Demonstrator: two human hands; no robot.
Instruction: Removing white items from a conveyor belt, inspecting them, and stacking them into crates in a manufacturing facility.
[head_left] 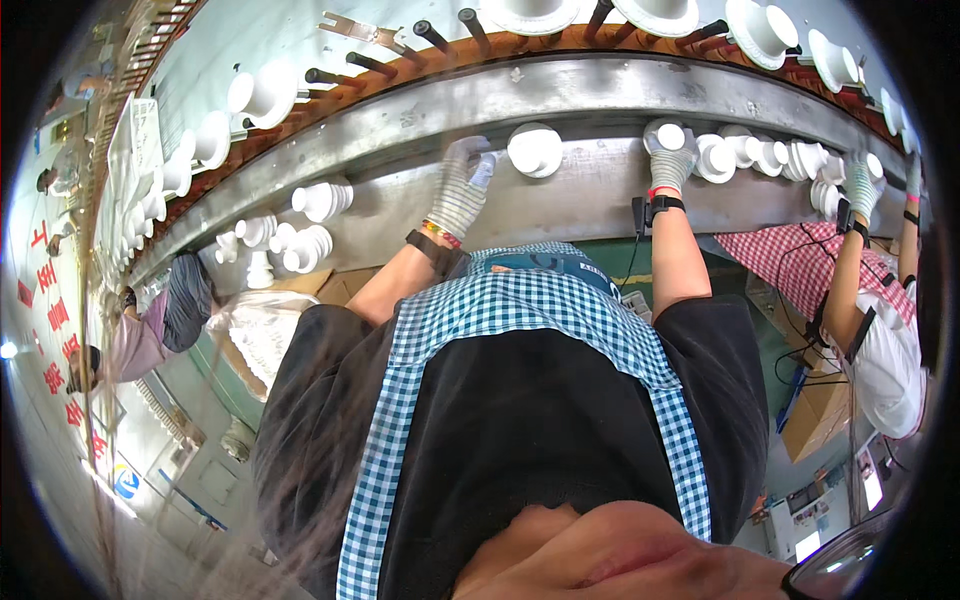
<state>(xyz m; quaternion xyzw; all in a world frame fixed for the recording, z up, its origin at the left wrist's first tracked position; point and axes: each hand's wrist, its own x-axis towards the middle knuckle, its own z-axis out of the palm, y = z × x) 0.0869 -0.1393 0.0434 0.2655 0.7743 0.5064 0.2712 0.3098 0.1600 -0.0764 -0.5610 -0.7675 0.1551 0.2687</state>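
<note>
My left hand, in a striped, light-coloured glove, is raised beside the metal rail. Its fingers are loosely curved and apart, with nothing visible in them. To its right, a single white flared piece with a round stub rests on the metal bench. My right hand, gloved the same way, has its fingers closed round another white flared piece, whose round end faces up. Just right of that hand, a row of similar white pieces lies along the bench.
Beyond the metal rail runs a line of dark-tipped pegs, some carrying white pieces. Stacks of white pieces lie at left on the bench. A co-worker's gloved hand works at right; another person stands at left.
</note>
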